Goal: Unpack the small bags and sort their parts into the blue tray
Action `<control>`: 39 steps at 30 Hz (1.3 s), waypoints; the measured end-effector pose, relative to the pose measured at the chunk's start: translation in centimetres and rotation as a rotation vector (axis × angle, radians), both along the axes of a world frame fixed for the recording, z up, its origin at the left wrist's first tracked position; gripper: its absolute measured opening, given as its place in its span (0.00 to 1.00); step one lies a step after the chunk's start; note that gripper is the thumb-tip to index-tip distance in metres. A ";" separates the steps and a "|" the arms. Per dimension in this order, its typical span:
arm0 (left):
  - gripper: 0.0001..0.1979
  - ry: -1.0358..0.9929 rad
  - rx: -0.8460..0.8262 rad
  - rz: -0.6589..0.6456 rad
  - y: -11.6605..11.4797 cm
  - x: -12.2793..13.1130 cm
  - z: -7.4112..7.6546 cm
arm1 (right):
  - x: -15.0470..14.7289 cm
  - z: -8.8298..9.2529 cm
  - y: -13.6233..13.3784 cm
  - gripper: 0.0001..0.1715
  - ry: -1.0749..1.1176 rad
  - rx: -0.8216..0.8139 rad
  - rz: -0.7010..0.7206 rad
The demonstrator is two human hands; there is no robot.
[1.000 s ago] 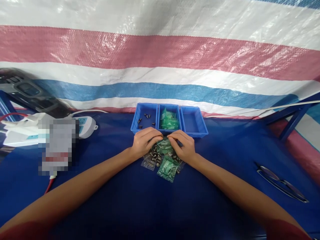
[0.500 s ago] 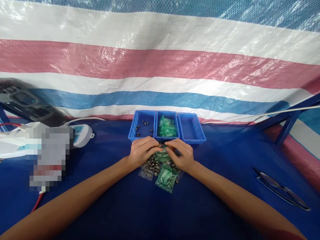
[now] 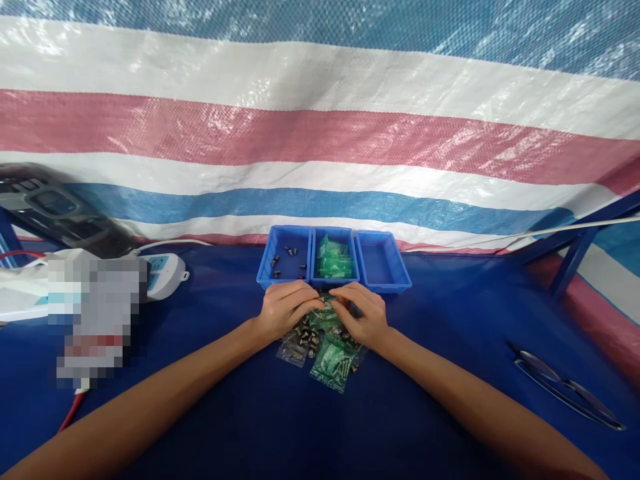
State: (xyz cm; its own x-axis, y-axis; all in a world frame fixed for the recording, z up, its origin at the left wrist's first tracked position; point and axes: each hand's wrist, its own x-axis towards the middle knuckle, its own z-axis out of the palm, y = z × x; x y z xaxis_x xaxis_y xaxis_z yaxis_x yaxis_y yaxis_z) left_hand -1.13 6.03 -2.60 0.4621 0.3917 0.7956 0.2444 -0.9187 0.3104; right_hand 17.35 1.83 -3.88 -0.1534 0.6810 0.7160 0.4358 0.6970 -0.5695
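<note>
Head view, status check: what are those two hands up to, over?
Left hand and right hand both pinching one green packet. Packet pile beneath. Blue trays just beyond, nothing between.

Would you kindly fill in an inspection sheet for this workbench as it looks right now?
Surface: table under a dark blue cover.
Job's things: pile of small bags, green ones and clear ones with dark screws; behind it the left tray holds loose screws, the middle tray green bags, beside them the right tray.
Clutter: glasses at right; blurred object and dark device at left.
Hands: left hand and right hand pinch a green bag atop the pile.
Cables: white power strip, red cable.
Surroundings: striped tarpaulin; blue frame.
</note>
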 end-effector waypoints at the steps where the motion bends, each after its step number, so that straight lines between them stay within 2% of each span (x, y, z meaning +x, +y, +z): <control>1: 0.04 -0.002 0.001 0.000 0.0 0.0 0.0 | 0.0 0.0 0.0 0.11 0.000 0.000 0.000; 12: 0.06 -0.039 0.010 0.062 0.0 0.1 0.0 | -0.1 0.0 0.1 0.11 0.014 0.020 -0.011; 39: 0.09 -0.021 -0.009 0.061 0.0 -0.1 -0.2 | -0.1 0.1 0.1 0.10 0.001 0.010 -0.007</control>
State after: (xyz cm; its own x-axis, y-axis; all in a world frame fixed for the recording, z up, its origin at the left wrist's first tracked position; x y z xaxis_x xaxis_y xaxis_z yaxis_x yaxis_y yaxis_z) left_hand -1.24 6.02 -2.82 0.4201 0.4254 0.8016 0.2930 -0.8996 0.3239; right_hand 17.29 1.93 -3.82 -0.1478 0.6749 0.7230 0.4405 0.6994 -0.5629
